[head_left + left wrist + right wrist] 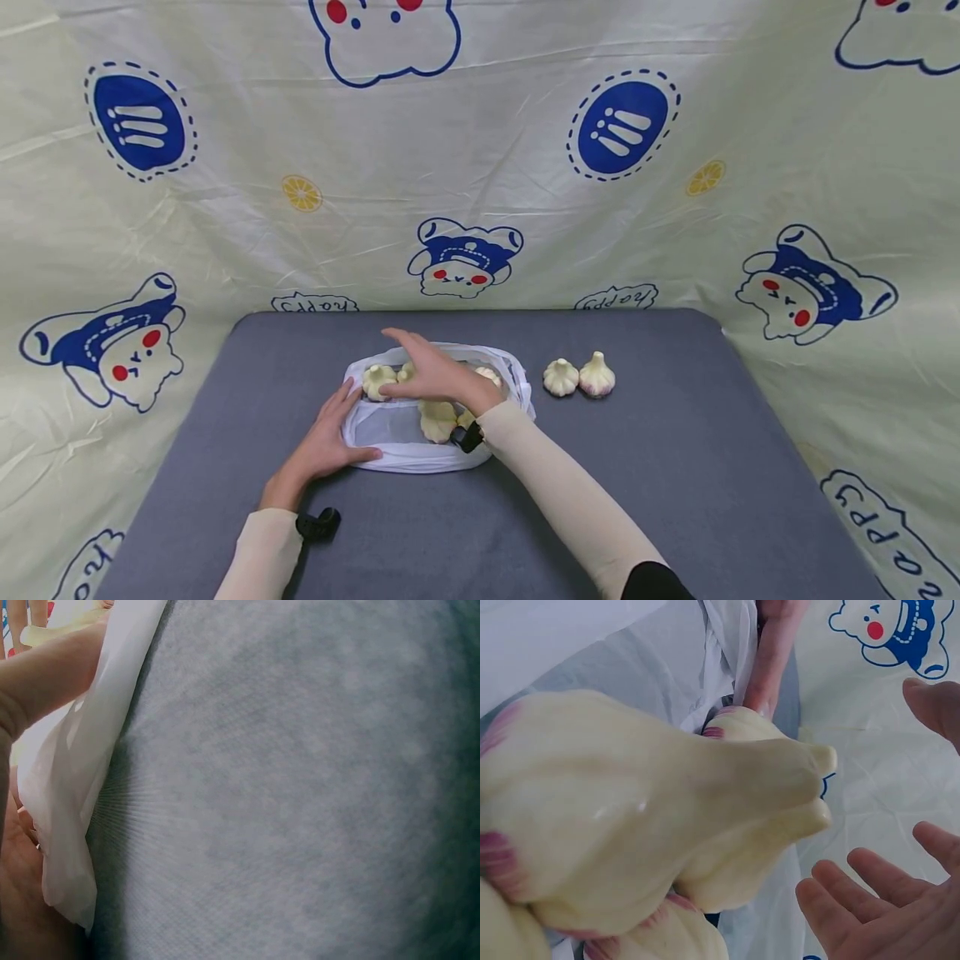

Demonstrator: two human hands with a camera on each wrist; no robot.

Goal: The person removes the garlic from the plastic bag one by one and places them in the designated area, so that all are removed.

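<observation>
A white mesh bag (384, 458) lies with its mouth spread wide on the grey table, several garlic bulbs (437, 422) inside it. My left hand (326, 442) rests against the bag's left rim, thumb and fingers extended and spread apart. In the left wrist view, white fabric (71, 787) lies along that thumb. Over the bag is my right hand (435, 371), thumb and fingers spread with nothing between them. Its thumb overlaps a garlic bulb (377, 382) at the left end. The right wrist view shows a large bulb (630, 810) close up, beside the spread fingers (877, 877).
Two garlic bulbs, one pale (560, 377) and one with a purplish base (597, 375), stand side by side to the right of the bag. The grey tabletop (675, 483) reaches back to a pale printed curtain (495, 167).
</observation>
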